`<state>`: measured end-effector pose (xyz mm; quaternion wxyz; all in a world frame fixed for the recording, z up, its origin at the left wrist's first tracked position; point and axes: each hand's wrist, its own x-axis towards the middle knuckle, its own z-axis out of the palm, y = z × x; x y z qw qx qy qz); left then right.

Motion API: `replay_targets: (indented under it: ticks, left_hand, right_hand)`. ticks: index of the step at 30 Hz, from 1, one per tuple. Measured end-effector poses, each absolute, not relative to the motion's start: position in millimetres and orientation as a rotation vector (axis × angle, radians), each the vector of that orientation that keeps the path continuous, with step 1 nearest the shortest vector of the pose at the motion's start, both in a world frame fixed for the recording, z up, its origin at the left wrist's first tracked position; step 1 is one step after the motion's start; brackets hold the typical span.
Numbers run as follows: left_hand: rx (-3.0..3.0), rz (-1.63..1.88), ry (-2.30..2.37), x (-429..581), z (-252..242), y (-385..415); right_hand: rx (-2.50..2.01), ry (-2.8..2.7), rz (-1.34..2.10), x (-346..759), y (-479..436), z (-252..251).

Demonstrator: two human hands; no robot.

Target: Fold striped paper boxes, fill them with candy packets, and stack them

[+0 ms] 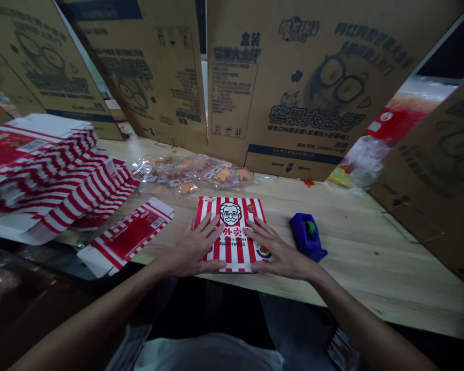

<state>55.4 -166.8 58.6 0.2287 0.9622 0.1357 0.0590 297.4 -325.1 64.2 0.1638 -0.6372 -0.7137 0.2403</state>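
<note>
A red-and-white striped flat carton (234, 211) with a printed cartoon face lies at the near edge of the wooden table (371, 268). My left hand (193, 247) lies flat on its left half, fingers spread. My right hand (276, 250) presses flat on its right half, fingers stretched toward the middle. Neither hand holds anything. A blue tape dispenser (307, 237) stands just right of my right hand.
A stack of flat striped cartons (50, 170) fills the left, with one loose carton (129, 237) beside my left hand. Clear packets of orange snacks (193, 175) lie behind the carton. Tall brown cardboard boxes (294, 87) wall the back and right. Plastic bags (365, 157) sit at the right.
</note>
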Motion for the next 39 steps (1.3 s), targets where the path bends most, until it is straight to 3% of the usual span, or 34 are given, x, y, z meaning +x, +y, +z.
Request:
replay_targets:
  ticks: [10,18,24,39]
  left_hand:
    - [2.713,0.151,0.349,36,51,-168]
    - [2.73,0.292,0.457,38,38,-182]
    - [2.619,0.289,0.208,22,41,-165]
    - [2.985,0.313,0.126,20,54,-162]
  right_hand:
    - [-1.729,-2.064,0.585,296,-334,55]
    - [-1.77,-2.187,0.203,288,-339,43]
    - [-1.651,-2.25,0.024,290,-340,31]
    - [-1.528,-2.325,0.351,309,-335,75]
